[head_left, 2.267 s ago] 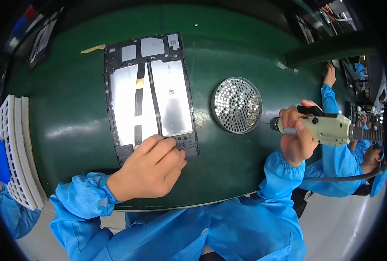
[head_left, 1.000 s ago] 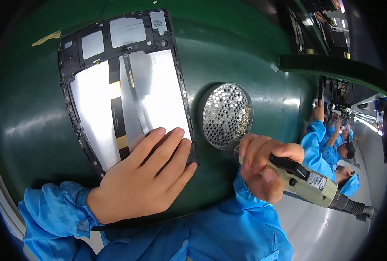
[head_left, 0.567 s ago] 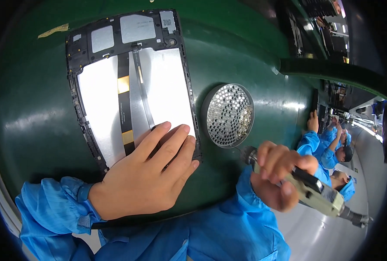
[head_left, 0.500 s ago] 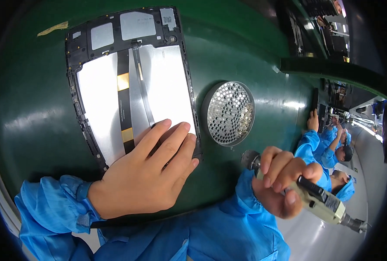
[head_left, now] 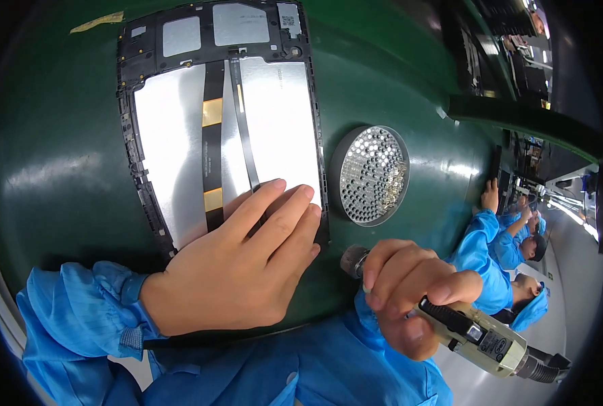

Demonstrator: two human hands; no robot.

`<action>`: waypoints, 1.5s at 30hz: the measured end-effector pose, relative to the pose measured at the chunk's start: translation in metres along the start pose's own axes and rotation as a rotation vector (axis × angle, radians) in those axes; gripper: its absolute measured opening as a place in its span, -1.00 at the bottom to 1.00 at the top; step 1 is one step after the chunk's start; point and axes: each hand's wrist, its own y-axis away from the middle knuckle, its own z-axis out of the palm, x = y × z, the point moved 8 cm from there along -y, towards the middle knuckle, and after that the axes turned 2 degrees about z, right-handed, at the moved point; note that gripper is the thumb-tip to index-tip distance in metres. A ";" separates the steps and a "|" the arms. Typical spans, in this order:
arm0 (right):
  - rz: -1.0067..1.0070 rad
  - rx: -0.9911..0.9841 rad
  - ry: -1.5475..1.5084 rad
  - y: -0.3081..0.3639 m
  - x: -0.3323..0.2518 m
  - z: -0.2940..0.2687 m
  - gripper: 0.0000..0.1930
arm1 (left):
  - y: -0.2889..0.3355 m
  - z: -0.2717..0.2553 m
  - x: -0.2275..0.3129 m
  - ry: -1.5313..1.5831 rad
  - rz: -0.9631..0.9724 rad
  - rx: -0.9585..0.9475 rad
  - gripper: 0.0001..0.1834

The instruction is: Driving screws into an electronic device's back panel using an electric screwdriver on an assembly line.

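Note:
A tablet's inner chassis [head_left: 179, 122] lies on the green bench, black-framed with bright silver plates. A black strip [head_left: 212, 149] with gold patches and a thin flex cable [head_left: 246, 135] run down it. My left hand [head_left: 237, 260] rests on its near end, fingers stretched out and lying flat. Wrapped around an electric screwdriver [head_left: 498, 345] with a beige body and black lever, my right hand [head_left: 410, 291] is raised off the bench. The tool's dark metal head [head_left: 354, 260] points left, and its bit tip cannot be made out.
Right of the chassis stands a round metal tray [head_left: 372, 176] of holes, with many small screws heaped along its right side. A yellowish tape strip [head_left: 98, 22] lies at the far left. A green rail [head_left: 525, 122] and co-workers in blue [head_left: 484, 250] are on the right.
My right hand has brought the screwdriver left, nearer the chassis and tray. The whole view has shifted a little; my left hand stays on the chassis.

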 end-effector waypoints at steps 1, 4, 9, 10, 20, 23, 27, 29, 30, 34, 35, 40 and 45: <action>0.001 -0.001 -0.002 0.001 0.001 0.000 -0.63 | 0.000 0.000 0.000 -0.002 0.005 0.001 -0.80; 0.002 0.009 0.001 0.001 0.003 0.001 -0.63 | 0.002 0.001 0.000 -0.009 0.006 -0.004 -0.80; 0.008 0.017 0.002 0.001 0.003 0.003 -0.66 | 0.001 0.000 0.000 -0.004 -0.009 0.007 -0.81; 0.012 0.017 0.000 0.001 0.004 0.003 -0.66 | 0.001 0.001 -0.001 0.009 -0.019 0.010 -0.82; 0.014 -0.041 0.069 -0.003 0.005 0.006 -0.67 | 0.000 0.001 0.000 -0.027 0.004 0.013 -0.82; 0.005 -0.021 0.030 0.000 -0.001 -0.012 -0.60 | 0.001 0.000 -0.001 -0.022 0.014 0.003 -0.81; -0.044 0.251 0.117 0.003 -0.007 -0.045 -0.61 | 0.003 0.000 0.002 -0.053 0.028 -0.042 -0.79; -0.016 0.245 0.102 0.001 -0.001 -0.048 -0.60 | 0.002 0.000 0.003 -0.066 0.048 -0.061 -0.78; -0.009 0.235 0.073 0.000 0.005 -0.048 -0.60 | 0.002 0.000 0.002 -0.047 0.035 -0.059 -0.78; -0.003 0.232 0.030 0.000 0.014 -0.048 -0.60 | 0.003 0.002 0.000 -0.030 0.020 -0.066 -0.76; 0.003 0.228 0.037 0.000 0.016 -0.048 -0.61 | 0.003 0.002 0.000 -0.032 0.017 -0.069 -0.76; 0.009 0.254 0.053 0.002 0.019 -0.049 -0.61 | 0.002 0.002 -0.001 -0.019 0.027 -0.068 -0.75; 0.008 0.249 0.045 0.002 0.021 -0.049 -0.62 | 0.003 0.004 -0.001 -0.026 0.023 -0.067 -0.75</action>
